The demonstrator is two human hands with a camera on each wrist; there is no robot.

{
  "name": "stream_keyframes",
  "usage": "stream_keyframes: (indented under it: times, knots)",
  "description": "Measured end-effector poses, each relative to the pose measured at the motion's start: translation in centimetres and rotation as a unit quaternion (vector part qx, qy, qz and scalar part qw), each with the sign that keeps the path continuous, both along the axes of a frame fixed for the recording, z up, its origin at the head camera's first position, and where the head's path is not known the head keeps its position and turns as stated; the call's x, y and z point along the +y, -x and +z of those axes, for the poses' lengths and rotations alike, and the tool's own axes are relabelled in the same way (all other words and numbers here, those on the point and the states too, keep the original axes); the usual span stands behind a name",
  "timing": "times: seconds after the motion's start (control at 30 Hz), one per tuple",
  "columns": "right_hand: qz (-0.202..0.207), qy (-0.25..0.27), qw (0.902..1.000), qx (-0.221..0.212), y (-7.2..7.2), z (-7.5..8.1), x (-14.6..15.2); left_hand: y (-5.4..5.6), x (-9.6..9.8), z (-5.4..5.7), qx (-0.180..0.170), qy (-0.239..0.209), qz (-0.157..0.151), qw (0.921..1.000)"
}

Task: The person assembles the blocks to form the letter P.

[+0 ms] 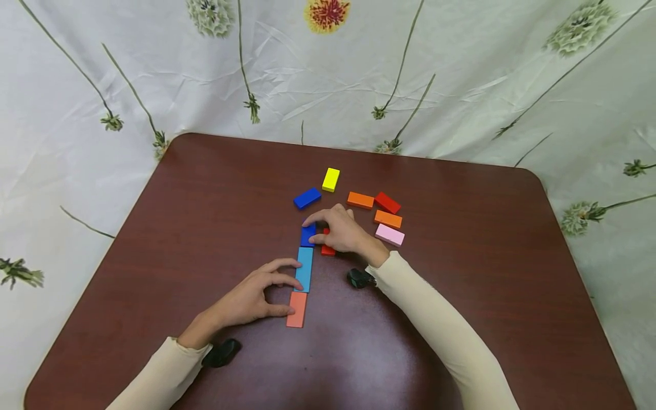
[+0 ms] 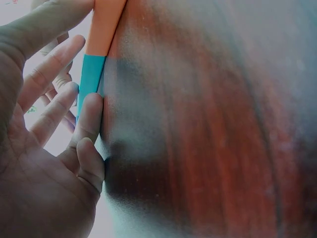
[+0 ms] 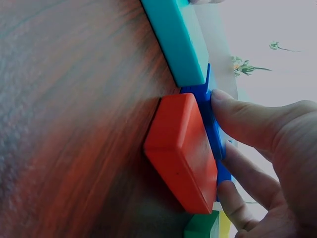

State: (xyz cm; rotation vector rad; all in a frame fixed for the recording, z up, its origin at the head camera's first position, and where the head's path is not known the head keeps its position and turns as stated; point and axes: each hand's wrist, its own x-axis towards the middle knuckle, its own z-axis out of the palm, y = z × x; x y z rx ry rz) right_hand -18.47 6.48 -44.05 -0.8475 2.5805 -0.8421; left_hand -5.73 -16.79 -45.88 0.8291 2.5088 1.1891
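Observation:
A row of flat blocks runs away from me: a coral block (image 1: 296, 310), a light blue block (image 1: 304, 269) and a dark blue block (image 1: 308, 234) at the far end. My right hand (image 1: 344, 229) pinches the dark blue block, thumb at its near part and index finger at its far part. My left hand (image 1: 251, 296) lies along the row's left side, thumb touching the coral block and relaxed fingertips on the light blue one. A red block (image 3: 181, 153) sits right beside the dark blue block, partly covered by my right hand in the head view.
Beyond the hands lie another blue block (image 1: 307, 198) and a yellow block (image 1: 330, 179). Orange (image 1: 361, 200), red (image 1: 387, 203) and pink (image 1: 390, 234) blocks cluster right. A green block (image 3: 202, 225) shows in the right wrist view. A floral cloth (image 1: 318, 74) hangs behind the table (image 1: 461, 273).

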Motion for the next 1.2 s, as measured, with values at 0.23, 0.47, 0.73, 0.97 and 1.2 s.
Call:
stream_keyframes:
  times: [0.23, 0.47, 0.73, 0.97, 1.2]
  knots:
    - [0.002, -0.001, 1.0, -0.001, -0.1, 0.0, 0.0, 0.0, 0.0, 0.0, 0.0, 0.002, 0.002, 1.0]
    - [-0.001, -0.004, 1.0, -0.002, -0.2, 0.0, -0.1, 0.0, 0.0, 0.0, -0.004, 0.004, 0.001, 1.0]
    - [0.001, -0.006, 1.0, 0.004, -0.2, -0.1, -0.1, 0.0, 0.0, 0.1, -0.004, 0.007, 0.0, 1.0]
    - [-0.005, 0.011, 0.9999, 0.004, -0.1, 0.1, 0.1, 0.0, 0.0, 0.1, -0.006, 0.007, -0.001, 1.0]
    - [-0.023, 0.012, 0.9996, 0.008, 1.0, 0.9, 0.2, 0.0, 0.0, 0.0, -0.007, 0.007, -0.001, 1.0]
